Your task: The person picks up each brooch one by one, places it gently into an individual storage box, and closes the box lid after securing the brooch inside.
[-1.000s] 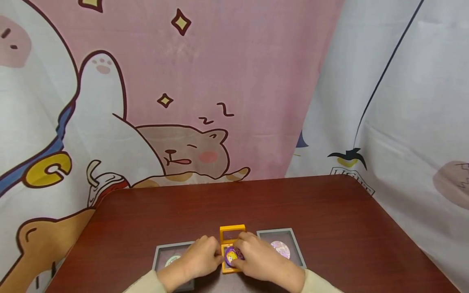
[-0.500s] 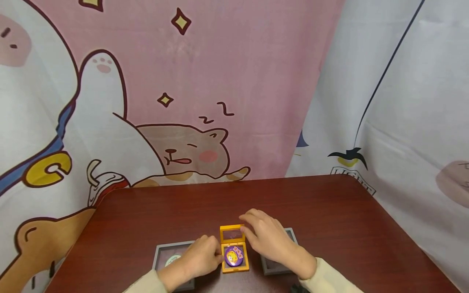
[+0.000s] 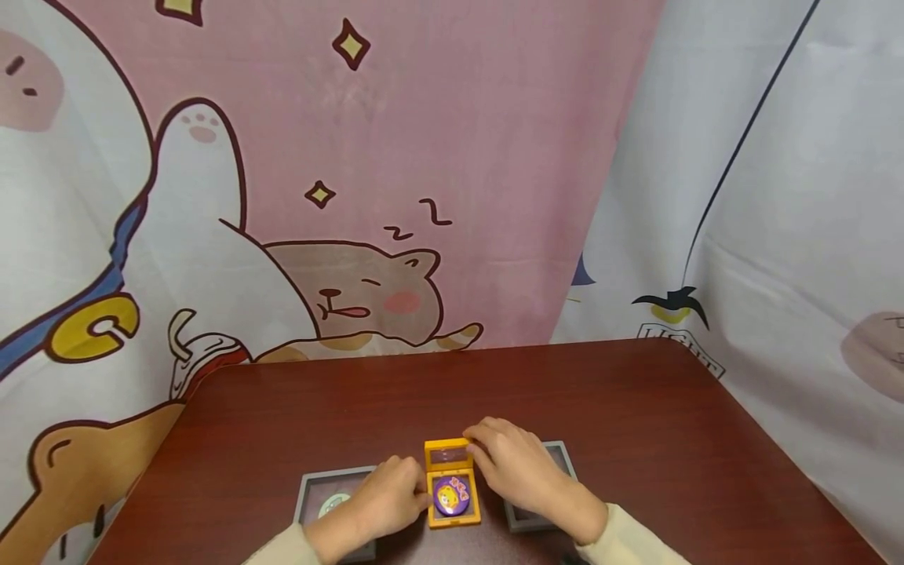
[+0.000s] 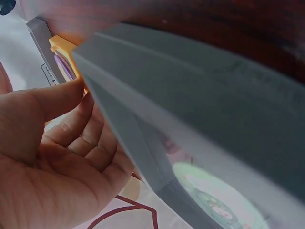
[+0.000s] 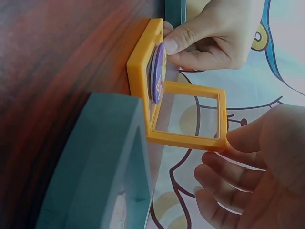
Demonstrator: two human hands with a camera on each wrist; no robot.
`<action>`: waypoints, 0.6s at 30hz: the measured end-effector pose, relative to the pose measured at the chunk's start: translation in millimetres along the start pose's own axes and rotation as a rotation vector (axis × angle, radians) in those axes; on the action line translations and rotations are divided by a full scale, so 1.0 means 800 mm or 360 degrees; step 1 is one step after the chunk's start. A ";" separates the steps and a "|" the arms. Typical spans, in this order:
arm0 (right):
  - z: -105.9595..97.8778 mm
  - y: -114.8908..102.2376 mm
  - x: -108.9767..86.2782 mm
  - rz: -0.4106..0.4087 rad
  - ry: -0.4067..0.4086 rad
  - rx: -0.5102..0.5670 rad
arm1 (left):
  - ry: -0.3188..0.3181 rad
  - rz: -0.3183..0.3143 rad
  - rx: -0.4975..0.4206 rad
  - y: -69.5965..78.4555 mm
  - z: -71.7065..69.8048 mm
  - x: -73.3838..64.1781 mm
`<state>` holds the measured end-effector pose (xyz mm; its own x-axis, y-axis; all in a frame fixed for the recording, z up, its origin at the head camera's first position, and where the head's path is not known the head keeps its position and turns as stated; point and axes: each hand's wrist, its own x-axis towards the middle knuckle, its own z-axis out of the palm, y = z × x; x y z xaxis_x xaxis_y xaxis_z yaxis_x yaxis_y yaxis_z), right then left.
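A small yellow hinged display case (image 3: 454, 521) lies on the table with its clear-windowed lid (image 5: 221, 114) raised. A round purple badge (image 3: 450, 496) with a yellow cartoon figure sits in the base; the right wrist view shows it edge-on (image 5: 158, 74). At the base's left edge, my left hand (image 3: 391, 494) holds the case between thumb and curled fingers. My right hand (image 3: 519, 463) pinches the lid's upper right corner between thumb and index finger, with its other fingers loosely bent.
A grey frame box (image 3: 305, 494) with a pale green round badge (image 4: 217, 198) stands left of the case, partly under my left forearm. A second grey frame box (image 3: 533, 523) is on the right, mostly covered by my right hand. A printed cloth (image 3: 494, 196) hangs behind the brown table (image 3: 395, 400).
My right hand has left the badge in the base and moved up and right, then down slightly to the raised lid's corner. My left hand has stayed at the case's left edge.
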<state>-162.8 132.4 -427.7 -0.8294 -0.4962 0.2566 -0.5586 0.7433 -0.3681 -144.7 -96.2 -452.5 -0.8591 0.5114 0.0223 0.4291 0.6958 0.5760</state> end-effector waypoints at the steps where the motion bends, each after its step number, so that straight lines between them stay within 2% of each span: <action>1: -0.001 0.000 -0.001 -0.0002 0.0000 0.0003 | 0.0001 0.0006 0.0008 0.000 0.000 0.000; 18: -0.003 -0.013 -0.032 -0.0035 -0.0039 0.0074 | 0.0031 0.0047 -0.0024 0.000 0.003 -0.003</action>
<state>-135.8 138.8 -428.5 -0.8166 -0.5234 0.2434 -0.5760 0.7109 -0.4037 -142.2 -96.6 -454.4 -0.8515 0.5214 0.0551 0.4501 0.6728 0.5872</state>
